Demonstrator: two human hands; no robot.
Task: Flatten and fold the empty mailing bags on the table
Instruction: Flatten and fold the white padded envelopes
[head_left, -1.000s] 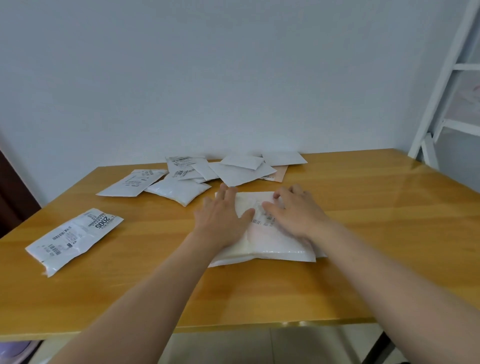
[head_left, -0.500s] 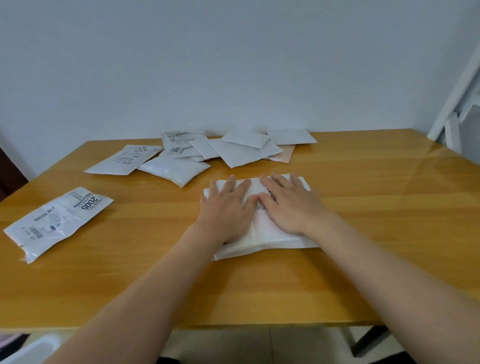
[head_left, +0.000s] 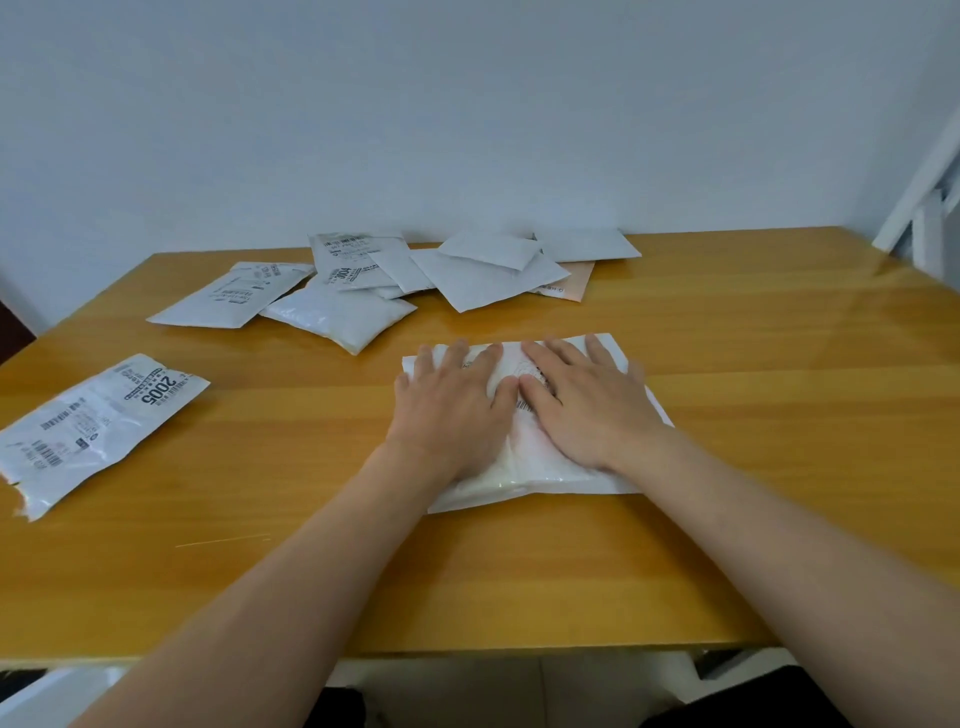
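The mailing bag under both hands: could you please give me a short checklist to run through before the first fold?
1. Left hand flat on the mailing bag: ok.
2. Right hand flat on it: ok.
3. Bag fully flat: not ok, near edge looks puffy.
4. Bag wholly on the table: ok.
5. Room around it to fold: ok, the pile of bags lies apart.
6. Bag empty: cannot tell.

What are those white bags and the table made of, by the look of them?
The bag under both hands looks like thin glossy plastic film: it shines and creases softly. The bag marked 2005 looks the same, wrinkled, with a ragged torn end. The table seems to be varnished wood or a wood-look laminate: grain stripes, with a sheen.
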